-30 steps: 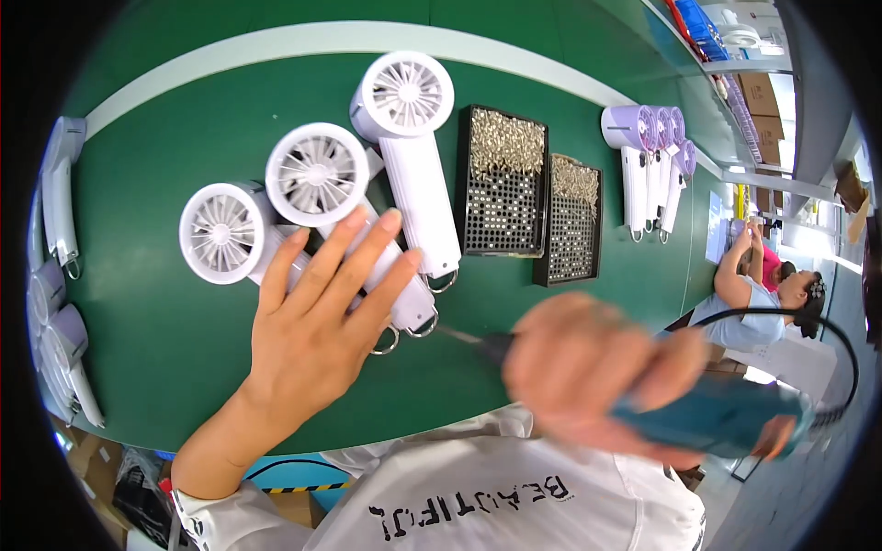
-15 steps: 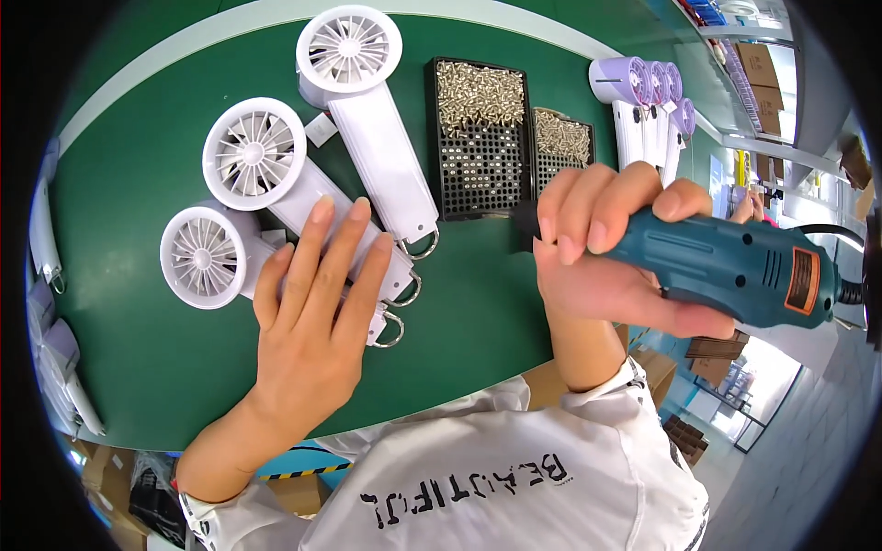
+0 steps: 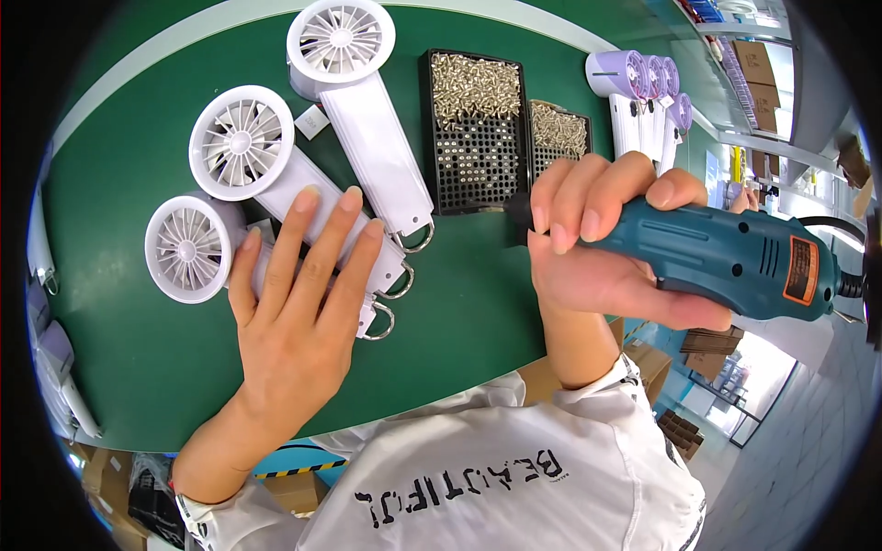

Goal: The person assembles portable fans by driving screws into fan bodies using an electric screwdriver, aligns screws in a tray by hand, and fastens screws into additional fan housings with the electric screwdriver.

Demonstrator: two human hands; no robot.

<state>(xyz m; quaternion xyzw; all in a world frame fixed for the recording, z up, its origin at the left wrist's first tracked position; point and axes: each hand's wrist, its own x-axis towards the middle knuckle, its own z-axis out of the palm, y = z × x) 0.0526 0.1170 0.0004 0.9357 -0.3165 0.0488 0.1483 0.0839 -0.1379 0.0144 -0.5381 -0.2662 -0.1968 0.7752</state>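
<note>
Three white handheld fans lie fanned out on the green table: the far fan [image 3: 377, 147], the middle fan [image 3: 241, 143] and the near fan [image 3: 187, 250]. Each has a round bladed head at the left and a metal ring at its handle end. My left hand [image 3: 299, 303] lies with spread fingers over the handles of the near and middle fans, partly hiding them. My right hand [image 3: 611, 239] is wrapped round a teal electric screwdriver [image 3: 735, 262], held above the table at the right. Its dark tip points left, near the screw tray's [image 3: 443, 165] lower corner.
That black tray holds many small silver screws, some seated in its holes. A smaller screw tray [image 3: 560, 129] adjoins it. Several purple-headed fans [image 3: 629, 73] stand at the far right; more white parts [image 3: 69, 376] line the left edge. A cable [image 3: 831, 222] trails behind the screwdriver.
The view has shifted slightly. My left hand and the three fans appear a little farther left and up; the right hand keeps its hold on the screwdriver.
</note>
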